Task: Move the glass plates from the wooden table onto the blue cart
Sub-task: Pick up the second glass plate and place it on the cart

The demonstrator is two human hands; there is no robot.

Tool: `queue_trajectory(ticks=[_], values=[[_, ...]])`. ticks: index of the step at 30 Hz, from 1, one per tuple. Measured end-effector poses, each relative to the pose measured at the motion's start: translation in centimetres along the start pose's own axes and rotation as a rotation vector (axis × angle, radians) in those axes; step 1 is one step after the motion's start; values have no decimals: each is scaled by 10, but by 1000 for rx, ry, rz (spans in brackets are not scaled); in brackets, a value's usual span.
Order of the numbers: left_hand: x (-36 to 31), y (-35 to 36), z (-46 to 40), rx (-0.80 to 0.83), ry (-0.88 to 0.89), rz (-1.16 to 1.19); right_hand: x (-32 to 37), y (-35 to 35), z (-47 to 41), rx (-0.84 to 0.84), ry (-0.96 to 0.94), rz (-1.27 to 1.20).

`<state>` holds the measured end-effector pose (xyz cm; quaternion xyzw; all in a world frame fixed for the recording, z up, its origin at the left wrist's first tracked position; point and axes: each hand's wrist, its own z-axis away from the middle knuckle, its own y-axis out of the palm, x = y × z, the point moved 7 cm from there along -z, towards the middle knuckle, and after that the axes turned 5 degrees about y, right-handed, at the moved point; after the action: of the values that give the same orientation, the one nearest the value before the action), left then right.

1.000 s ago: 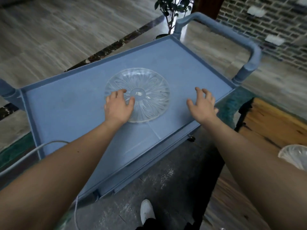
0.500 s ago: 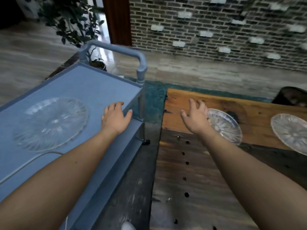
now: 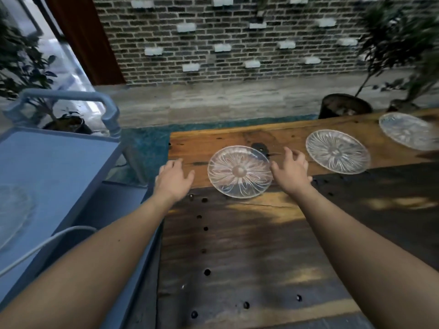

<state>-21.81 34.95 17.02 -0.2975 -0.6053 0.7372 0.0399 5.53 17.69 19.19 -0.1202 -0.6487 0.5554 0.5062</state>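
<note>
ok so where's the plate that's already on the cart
In the head view the moved glass plate lies flat on the blue cart top at the far left edge of the picture, partly cut off, well left of the left hand and the wooden table.

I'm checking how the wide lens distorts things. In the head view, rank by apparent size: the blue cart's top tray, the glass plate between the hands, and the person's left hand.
1. Blue plastic cart's top tray, largest though partly cut off.
2. Clear ribbed glass plate between the hands.
3. Left hand, smallest.
</note>
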Motion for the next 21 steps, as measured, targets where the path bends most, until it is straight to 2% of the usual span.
queue_trajectory(ticks=[11, 21], values=[[-14, 80, -63, 92, -61, 106, -64, 30, -47, 34, 198, -23], [-18, 158, -109, 130, -223, 131, -111, 100, -130, 250, 204, -50]])
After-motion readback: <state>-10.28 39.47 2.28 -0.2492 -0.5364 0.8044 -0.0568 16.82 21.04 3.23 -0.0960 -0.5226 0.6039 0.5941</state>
